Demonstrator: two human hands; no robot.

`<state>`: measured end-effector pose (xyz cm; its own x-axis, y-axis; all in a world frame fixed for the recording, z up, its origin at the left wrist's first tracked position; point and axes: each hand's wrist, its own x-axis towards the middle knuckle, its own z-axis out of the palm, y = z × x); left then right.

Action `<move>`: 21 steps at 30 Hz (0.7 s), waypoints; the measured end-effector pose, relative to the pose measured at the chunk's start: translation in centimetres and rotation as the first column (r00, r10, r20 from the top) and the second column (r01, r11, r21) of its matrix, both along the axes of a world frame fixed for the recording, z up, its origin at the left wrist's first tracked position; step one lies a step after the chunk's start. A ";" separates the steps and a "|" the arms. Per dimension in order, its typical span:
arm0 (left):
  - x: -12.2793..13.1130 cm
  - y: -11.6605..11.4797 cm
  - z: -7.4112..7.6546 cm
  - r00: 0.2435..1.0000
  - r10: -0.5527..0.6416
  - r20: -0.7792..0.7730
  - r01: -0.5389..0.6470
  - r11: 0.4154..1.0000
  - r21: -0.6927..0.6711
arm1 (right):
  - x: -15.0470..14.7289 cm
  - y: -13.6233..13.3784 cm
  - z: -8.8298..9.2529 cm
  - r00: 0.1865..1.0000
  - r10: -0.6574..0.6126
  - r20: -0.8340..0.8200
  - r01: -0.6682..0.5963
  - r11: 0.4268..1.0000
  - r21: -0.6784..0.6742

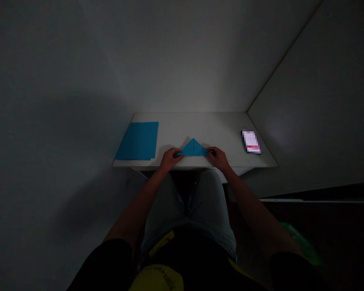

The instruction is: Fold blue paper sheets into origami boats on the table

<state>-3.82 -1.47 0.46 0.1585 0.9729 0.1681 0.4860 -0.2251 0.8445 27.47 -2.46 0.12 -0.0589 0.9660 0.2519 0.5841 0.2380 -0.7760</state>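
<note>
A folded piece of blue paper lies on the white table in front of me, shaped like a low triangle with its peak pointing away and a crease down its middle. My left hand pinches its left corner, fingers closed around the edge. At the opposite corner, my right hand grips the paper between thumb and fingers. Both wrists come over the table's near edge. The fingertips partly hide the two corners.
A stack of blue paper sheets lies at the table's left end. On the right rests a phone with a lit screen. The white table meets walls at its back and right. Something green is on the dark floor at lower right.
</note>
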 end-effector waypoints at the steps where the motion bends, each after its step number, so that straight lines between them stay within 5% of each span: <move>1: -0.1 -0.1 -0.2 1.000 -0.006 -0.002 0.006 1.000 0.006 | 0.0 -0.2 -0.1 1.000 0.014 0.011 -0.014 1.000 0.000; 7: -0.3 -0.4 -0.3 0.999 0.014 0.029 -0.015 1.000 0.001 | 0.3 -0.7 0.0 0.995 0.088 0.051 -0.089 0.996 0.019; 21: -0.3 -0.8 0.2 1.000 -0.015 0.025 0.015 1.000 0.010 | -0.2 -1.2 0.4 0.999 -0.035 -0.017 0.035 0.999 0.010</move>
<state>-4.14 -2.22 0.67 0.1686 0.9689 0.1812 0.4616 -0.2400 0.8540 27.23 -3.70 0.50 -0.0205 0.9646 0.2627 0.5789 0.2257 -0.7835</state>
